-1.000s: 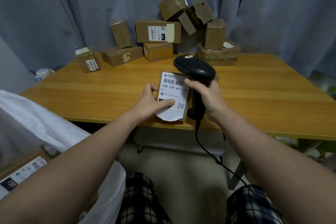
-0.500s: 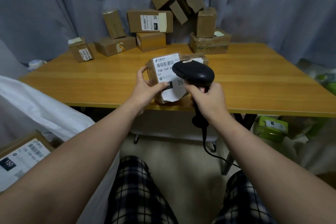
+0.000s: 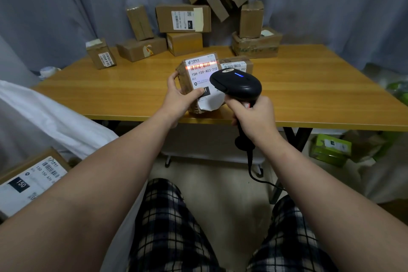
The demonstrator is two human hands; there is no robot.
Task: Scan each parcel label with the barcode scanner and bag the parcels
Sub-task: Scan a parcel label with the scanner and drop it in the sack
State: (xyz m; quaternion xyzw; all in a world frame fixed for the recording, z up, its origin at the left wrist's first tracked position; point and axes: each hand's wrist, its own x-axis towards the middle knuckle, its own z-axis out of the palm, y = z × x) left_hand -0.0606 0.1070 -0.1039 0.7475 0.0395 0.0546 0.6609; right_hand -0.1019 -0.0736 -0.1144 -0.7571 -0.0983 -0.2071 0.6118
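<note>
My left hand (image 3: 180,100) grips a small brown parcel (image 3: 187,75) tilted up at the table's front edge, thumb across its white label (image 3: 203,73). A red scan line lies across the barcode at the label's top. My right hand (image 3: 256,117) grips the handle of the black barcode scanner (image 3: 236,84), whose head is just right of the label with a blue light lit. A second labelled parcel (image 3: 237,65) lies right behind. A white bag (image 3: 50,121) hangs at my left, with a labelled parcel (image 3: 31,179) in the lower left beside it.
Several cardboard parcels (image 3: 183,19) are piled at the back of the wooden table (image 3: 320,88) against a grey curtain. The scanner cable (image 3: 254,174) drops below the table. A green box (image 3: 329,149) lies on the floor at right. My plaid-clad legs are below.
The parcel has been tilted up more toward the scanner. The scanner has moved right of the label, and its red line now lies on the barcode.
</note>
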